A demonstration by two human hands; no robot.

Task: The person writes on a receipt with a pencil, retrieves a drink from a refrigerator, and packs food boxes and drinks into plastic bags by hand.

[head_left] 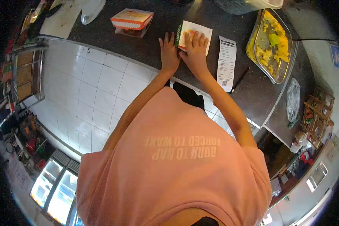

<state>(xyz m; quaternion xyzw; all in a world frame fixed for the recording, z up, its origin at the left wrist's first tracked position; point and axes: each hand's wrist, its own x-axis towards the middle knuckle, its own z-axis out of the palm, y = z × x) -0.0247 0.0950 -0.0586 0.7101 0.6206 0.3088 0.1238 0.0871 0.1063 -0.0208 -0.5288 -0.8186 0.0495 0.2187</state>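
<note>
A small white food box with green and orange printing lies on the dark counter. My right hand rests flat on its top, fingers spread and pointing away from me. Just left of the box, my left hand lies on the counter with its fingers apart, close to the green side; whether it touches the box I cannot tell. Further left stands an orange and white box in a clear plastic wrapper. A printed receipt lies flat to the right of my right hand.
A black pen lies beside the receipt. At the right stands a metal tray of yellow food with a light green piece in it. A clear plastic bag lies near the right edge. A cutting board sits at the far left.
</note>
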